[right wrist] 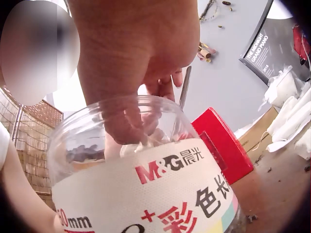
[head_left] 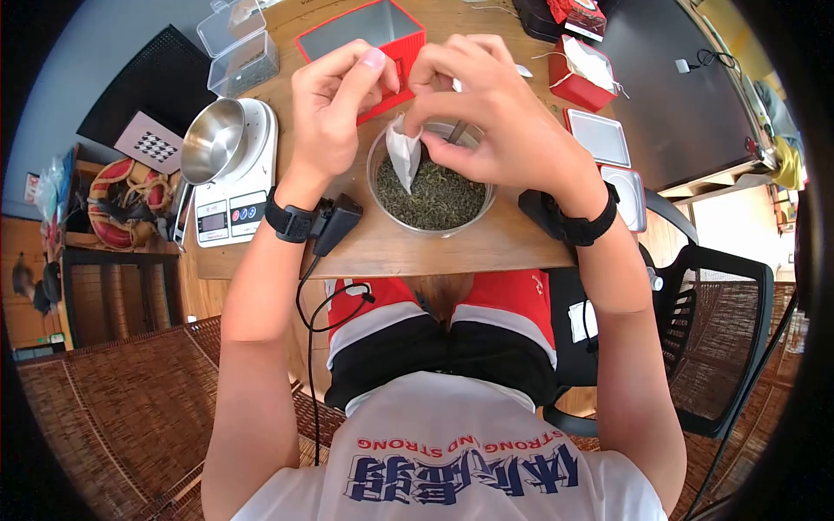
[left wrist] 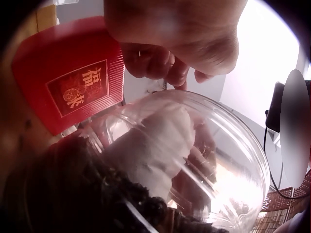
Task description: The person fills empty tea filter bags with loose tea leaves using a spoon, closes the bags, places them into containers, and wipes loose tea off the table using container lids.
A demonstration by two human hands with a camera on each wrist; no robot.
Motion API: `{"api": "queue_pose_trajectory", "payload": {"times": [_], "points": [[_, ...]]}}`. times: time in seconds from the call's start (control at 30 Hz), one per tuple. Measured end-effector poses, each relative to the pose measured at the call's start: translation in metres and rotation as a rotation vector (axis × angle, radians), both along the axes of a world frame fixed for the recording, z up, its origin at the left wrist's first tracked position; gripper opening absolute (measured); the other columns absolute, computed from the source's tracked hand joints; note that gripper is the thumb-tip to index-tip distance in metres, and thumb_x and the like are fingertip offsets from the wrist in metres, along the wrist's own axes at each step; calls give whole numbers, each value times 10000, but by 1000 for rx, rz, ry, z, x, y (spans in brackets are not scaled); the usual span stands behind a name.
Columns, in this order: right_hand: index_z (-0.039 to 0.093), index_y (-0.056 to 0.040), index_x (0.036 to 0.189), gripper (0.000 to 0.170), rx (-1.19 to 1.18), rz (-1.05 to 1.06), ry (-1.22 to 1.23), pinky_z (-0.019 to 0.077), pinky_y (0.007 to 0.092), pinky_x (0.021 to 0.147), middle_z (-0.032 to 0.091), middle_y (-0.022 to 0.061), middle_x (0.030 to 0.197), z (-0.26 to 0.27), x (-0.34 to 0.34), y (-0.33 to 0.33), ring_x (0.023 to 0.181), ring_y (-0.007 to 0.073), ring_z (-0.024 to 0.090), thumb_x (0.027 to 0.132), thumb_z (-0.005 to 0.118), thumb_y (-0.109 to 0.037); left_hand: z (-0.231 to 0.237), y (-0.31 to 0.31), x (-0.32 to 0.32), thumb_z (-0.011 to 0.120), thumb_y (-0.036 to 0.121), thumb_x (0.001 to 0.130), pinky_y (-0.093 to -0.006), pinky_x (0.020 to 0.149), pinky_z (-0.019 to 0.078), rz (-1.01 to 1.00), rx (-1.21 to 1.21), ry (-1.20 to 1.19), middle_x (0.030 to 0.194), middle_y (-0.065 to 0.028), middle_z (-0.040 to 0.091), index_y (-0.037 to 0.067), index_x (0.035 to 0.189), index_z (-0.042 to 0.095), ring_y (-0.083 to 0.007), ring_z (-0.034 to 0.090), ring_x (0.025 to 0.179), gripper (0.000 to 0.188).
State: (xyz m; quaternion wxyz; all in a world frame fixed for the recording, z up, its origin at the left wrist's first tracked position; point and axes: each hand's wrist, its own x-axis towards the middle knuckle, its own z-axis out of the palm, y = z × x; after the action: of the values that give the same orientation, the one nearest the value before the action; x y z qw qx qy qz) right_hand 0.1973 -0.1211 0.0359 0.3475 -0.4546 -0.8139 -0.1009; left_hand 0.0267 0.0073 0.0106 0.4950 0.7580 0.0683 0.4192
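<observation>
A clear round tub (head_left: 372, 182) of dark loose tea leaves (head_left: 439, 198) stands near the table's front edge. My right hand (head_left: 495, 117) pinches the top of a white tea bag (head_left: 404, 156) between thumb and fingers. The bag hangs low in the tub, its pointed end over the leaves. To the left and above the rim, my left hand (head_left: 334, 100) has its fingers curled and thumb against the forefinger; nothing shows in that pinch. A metal handle (right wrist: 185, 87) slants up from the tub behind the right hand.
A red tin (head_left: 404, 52) stands open behind the tub. Left are a kitchen scale (head_left: 230, 217) with a steel bowl (head_left: 213, 143) and a clear plastic box (head_left: 243, 68). Right are a red box (head_left: 584, 94) of white bags and a shallow tin (head_left: 598, 139).
</observation>
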Motion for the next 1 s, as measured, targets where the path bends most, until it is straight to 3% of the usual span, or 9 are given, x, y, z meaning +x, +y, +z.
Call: {"api": "queue_pose_trajectory", "payload": {"times": [0.13,0.33,0.4,0.47,0.5,0.83,0.93,0.97,1.0], "points": [[714,-171,827,172,90,-49,10,380,381,911,563,3,935,13,5,-6,897,216,557,695,756,-69,0,1,-1,560,230,1022,-236,586,294,-103,-36,-52,721,40,501,3,915,657,-37,393,644,269],[701,-132,799,195,254,-117,36,388,351,855,580,6,874,20,4,-11,814,194,566,643,755,-26,0,7,13,755,471,848,-279,798,446,-162,318,-154,971,-34,653,8,1091,677,-131,556,833,529],[705,-102,779,195,260,-165,48,429,340,836,603,18,860,23,5,-11,799,200,588,611,745,-11,2,-2,7,856,373,801,-294,902,484,-216,243,-114,1069,-40,690,11,1105,682,-144,616,947,504],[626,-68,826,154,336,-102,212,402,329,745,577,71,799,26,6,-6,801,223,571,725,721,-2,1,-8,4,906,218,774,-303,954,496,-185,165,34,1063,-44,696,5,1103,680,-131,631,1008,453],[617,-64,798,134,275,-213,246,397,322,729,575,67,805,24,7,-7,809,213,566,707,689,4,-2,-8,4,878,104,803,-290,963,502,-180,109,68,1059,-40,709,-1,1101,682,-104,635,1017,372],[593,-29,809,66,166,-123,442,440,326,792,581,76,851,16,26,2,835,215,570,777,645,-6,-8,2,4,702,58,925,-261,871,521,-196,-137,-10,1051,-48,711,-31,1148,692,-97,637,964,241],[610,-28,839,85,364,-127,328,453,344,806,600,81,871,26,18,-3,872,217,586,767,631,11,-5,3,3,590,27,874,-264,839,511,-284,-151,5,1021,-52,707,-40,1127,683,-103,631,928,278],[639,-17,876,80,313,-124,191,456,319,697,634,87,865,41,16,-11,763,164,590,801,664,-20,-3,5,3,590,27,874,-264,839,511,-284,-149,-3,1021,-52,707,-40,1127,683,-103,631,928,278],[664,-22,826,107,197,-109,231,474,330,756,650,79,877,49,2,-23,797,193,617,722,685,-5,-1,8,1,552,28,826,-261,815,498,-313,-107,11,988,-48,696,-40,1094,671,-100,617,899,301]]}}
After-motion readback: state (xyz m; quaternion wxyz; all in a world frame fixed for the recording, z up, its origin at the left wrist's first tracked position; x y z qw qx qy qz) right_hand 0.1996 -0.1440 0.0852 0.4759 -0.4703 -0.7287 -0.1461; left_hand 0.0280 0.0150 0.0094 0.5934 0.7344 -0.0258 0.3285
